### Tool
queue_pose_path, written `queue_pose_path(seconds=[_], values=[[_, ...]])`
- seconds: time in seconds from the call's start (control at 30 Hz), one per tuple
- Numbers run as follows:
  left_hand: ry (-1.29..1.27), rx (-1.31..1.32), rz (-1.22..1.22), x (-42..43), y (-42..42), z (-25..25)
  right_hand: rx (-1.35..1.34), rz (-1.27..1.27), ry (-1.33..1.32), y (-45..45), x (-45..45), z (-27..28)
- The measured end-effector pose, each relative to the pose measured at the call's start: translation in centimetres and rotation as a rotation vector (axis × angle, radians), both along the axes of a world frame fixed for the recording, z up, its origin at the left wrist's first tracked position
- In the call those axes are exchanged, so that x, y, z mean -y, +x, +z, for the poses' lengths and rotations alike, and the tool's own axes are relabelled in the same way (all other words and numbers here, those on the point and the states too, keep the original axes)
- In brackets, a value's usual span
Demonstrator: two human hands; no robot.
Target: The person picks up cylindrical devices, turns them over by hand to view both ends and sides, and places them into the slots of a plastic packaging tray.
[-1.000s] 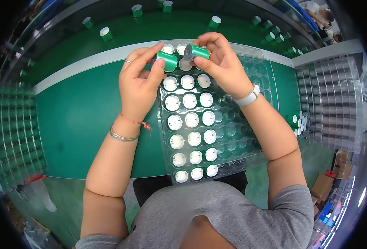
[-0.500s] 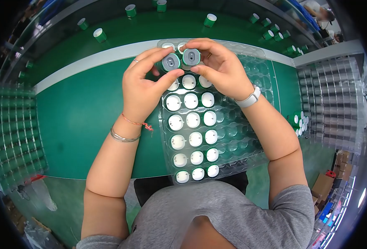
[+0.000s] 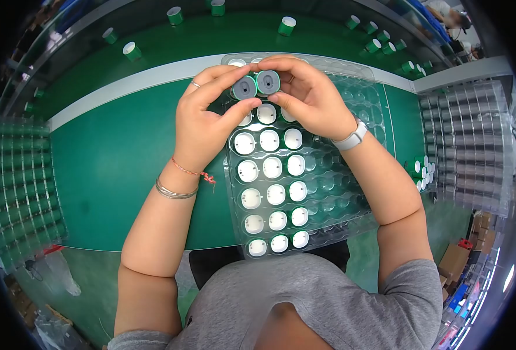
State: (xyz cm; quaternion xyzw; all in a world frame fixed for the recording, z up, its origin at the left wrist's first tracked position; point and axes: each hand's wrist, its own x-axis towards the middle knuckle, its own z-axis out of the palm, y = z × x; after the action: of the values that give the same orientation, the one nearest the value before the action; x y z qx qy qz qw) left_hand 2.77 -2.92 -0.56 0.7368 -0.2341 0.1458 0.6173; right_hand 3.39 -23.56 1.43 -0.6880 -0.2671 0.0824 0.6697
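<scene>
On the worktop [image 3: 123, 157], the clear tray [image 3: 338, 182] lies beneath both grips; a wrist dipping low could knock its white-topped pieces [image 3: 269, 140]. The left grip [image 3: 202, 119] pinches the left cylinder [image 3: 245, 88], the right grip [image 3: 313, 99] the right cylinder [image 3: 268, 83], side by side; holding by fingertips alone could let either slip. Both look green-sided, their grey ends marked with an oval and small dark hole.

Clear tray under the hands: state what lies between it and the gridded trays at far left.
Green tabletop lies between the clear tray and the gridded trays, with the left forearm over part of it; the head view shows this.
</scene>
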Motion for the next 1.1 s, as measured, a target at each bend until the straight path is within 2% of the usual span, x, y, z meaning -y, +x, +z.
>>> queue_pose_path(seconds=[0.53, 0.6, 0.83, 0.9, 1.07, 1.1], values=[[0.032, -0.011, 0.012, -0.16, 0.09, 0.08, -0.008, -0.053, 0.069, -0.21, -0.73, -0.3], [0.034, -0.011, 0.016, -0.21, 0.01, 0.2, 0.128, -0.052, -0.081, 0.04, -0.44, -0.39], [0.043, 0.002, 0.022, -0.29, 0.01, 0.24, 0.103, -0.018, -0.151, 0.06, -0.09, -0.15], [0.048, -0.001, 0.025, -0.28, -0.01, 0.3, 0.006, 0.001, 0.069, 0.11, -0.31, -0.71], [0.029, -0.007, 0.025, -0.36, 0.13, 0.21, 0.069, -0.028, 0.044, 0.2, -0.63, -0.54], [0.106, 0.076, 0.053, -0.55, 0.35, 0.13, 0.083, -0.034, 0.017, 0.16, -0.6, -0.48]])
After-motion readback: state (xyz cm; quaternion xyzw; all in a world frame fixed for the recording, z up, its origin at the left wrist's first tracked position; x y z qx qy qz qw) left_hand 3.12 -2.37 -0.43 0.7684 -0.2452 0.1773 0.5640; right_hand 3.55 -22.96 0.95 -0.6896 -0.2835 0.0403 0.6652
